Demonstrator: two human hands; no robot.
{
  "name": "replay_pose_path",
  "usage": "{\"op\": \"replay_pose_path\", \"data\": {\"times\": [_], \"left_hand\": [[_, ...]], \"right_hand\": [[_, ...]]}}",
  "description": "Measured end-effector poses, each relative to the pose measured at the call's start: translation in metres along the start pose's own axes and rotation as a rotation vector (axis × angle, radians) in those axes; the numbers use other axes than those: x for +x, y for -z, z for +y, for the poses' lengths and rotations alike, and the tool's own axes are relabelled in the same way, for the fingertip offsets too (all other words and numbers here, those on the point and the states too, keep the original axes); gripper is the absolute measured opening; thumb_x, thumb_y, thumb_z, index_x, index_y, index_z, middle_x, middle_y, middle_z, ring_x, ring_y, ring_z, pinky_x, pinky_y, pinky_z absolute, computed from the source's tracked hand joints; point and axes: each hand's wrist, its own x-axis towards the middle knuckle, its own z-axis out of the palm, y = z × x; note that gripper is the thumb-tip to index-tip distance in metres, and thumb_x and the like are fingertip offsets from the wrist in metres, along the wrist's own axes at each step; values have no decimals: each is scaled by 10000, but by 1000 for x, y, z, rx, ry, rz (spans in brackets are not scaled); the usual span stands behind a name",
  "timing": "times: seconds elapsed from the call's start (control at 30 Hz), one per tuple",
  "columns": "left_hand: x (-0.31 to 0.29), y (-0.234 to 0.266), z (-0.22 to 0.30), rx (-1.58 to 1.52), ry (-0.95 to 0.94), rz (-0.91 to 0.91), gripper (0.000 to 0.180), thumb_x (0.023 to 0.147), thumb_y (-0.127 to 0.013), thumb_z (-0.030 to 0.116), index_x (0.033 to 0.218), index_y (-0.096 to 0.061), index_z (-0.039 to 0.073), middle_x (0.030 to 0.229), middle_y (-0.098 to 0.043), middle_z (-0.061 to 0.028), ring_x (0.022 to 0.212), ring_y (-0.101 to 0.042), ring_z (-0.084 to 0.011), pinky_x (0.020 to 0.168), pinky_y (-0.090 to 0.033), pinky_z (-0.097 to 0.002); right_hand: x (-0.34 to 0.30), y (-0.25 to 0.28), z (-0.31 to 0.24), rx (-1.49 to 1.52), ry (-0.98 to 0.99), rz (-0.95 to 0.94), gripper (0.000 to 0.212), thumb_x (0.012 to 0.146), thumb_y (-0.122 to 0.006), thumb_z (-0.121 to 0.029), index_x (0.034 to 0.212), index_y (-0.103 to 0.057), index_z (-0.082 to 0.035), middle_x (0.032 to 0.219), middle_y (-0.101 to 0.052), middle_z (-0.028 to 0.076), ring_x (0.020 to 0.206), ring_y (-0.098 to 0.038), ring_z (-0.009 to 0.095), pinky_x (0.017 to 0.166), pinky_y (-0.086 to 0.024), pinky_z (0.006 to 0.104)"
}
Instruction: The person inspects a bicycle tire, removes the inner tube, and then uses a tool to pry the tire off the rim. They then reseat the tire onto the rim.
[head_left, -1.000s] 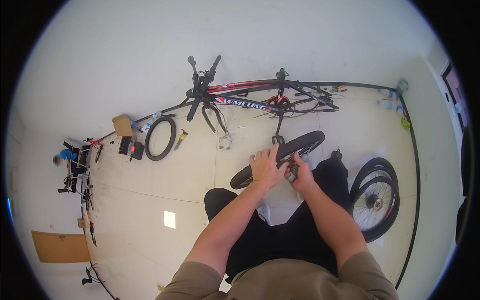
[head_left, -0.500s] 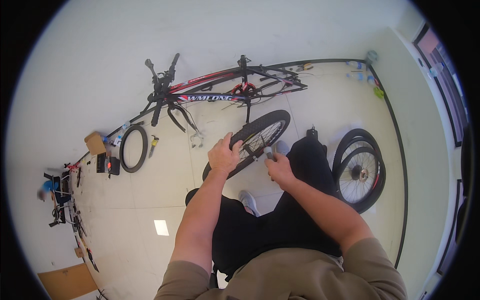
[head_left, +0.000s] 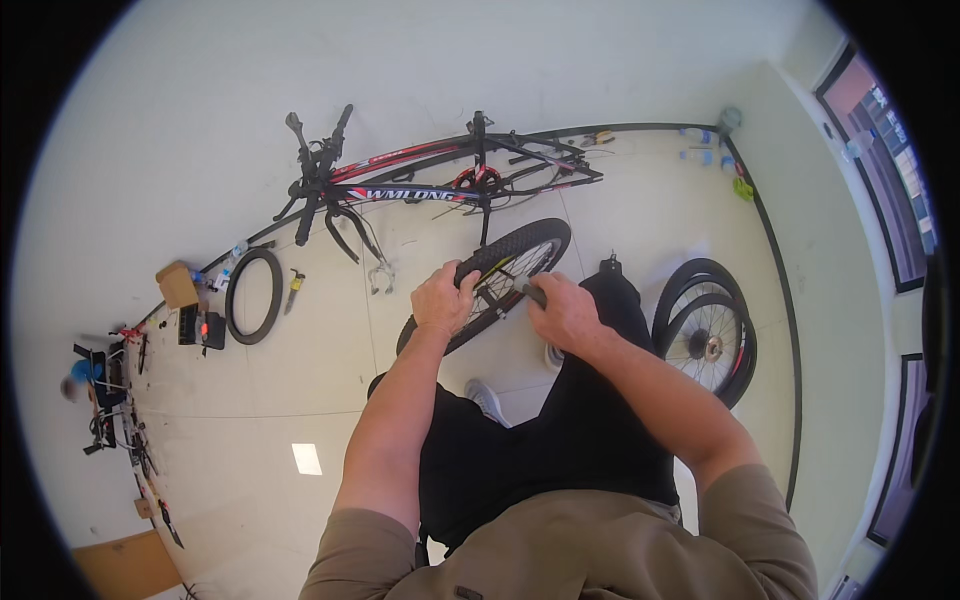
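My left hand [head_left: 441, 302] grips the wheel [head_left: 512, 241], my right hand [head_left: 570, 316] a grey tool [head_left: 524, 285] near its spokes [head_left: 541, 258]; a bike frame [head_left: 412, 192] lines the floor's [head_left: 235, 425] far edge.

Bright, even indoor light; shadows faint. Blown-out white patch on the floor [head_left: 365, 455], below and left of the fingers [head_left: 446, 276], which read fairly sharp. Fisheye: black corners, skirting [head_left: 797, 400] right of fingers bows. Far-left clutter [head_left: 118, 390] soft.

From the middle wheel [head_left: 505, 246], the bicycle frame [head_left: 408, 193] is found at eleven o'clock, a loose tire [head_left: 233, 300] at nine, and other wheels [head_left: 712, 348] at three.
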Motion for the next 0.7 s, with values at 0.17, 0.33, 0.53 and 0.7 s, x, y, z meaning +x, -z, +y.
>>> {"op": "replay_pose_path", "data": {"times": [0.17, 0.33, 0.53, 0.7], "left_hand": [[0, -4, -1, 1, -35, 28, 401, 916, -601, 484, 1114, -663, 141, 902, -718, -148, 812, -681, -370, 719, -522, -466], [-4, -5, 0, -16, -33, 31, 380, 910, -618, 466, 1102, -663, 140, 878, -714, -141, 795, -680, -365, 695, -524, -462], [-3, -2, -3, -11, -19, 48, 381, 908, -626, 456, 1097, -654, 127, 888, -710, -131, 811, -682, -349, 710, -528, -451], [-2, 1, -8, -7, 26, -17, 415, 913, -619, 459, 1139, -629, 111, 931, -704, -133, 868, -681, -335, 772, -521, -455]], "right_hand": [[24, 20, -9, -343, 202, -127, 233, 807, -653, -153, 1025, -655, -70, 981, -626, 168, 905, -669, 344, 784, -535, 452], [44, 37, -28, -652, 383, -196, 213, 796, -665, -147, 1002, -677, -95, 973, -641, 133, 908, -674, 306, 775, -538, 431], [40, 22, -33, -556, 290, -218, 198, 830, -654, -152, 1007, -660, -64, 1002, -641, 150, 925, -651, 304, 804, -528, 428], [15, -7, -3, -211, 147, 0, 270, 880, -621, -179, 1119, -619, -52, 1004, -634, 158, 951, -631, 340, 824, -511, 455]]}}
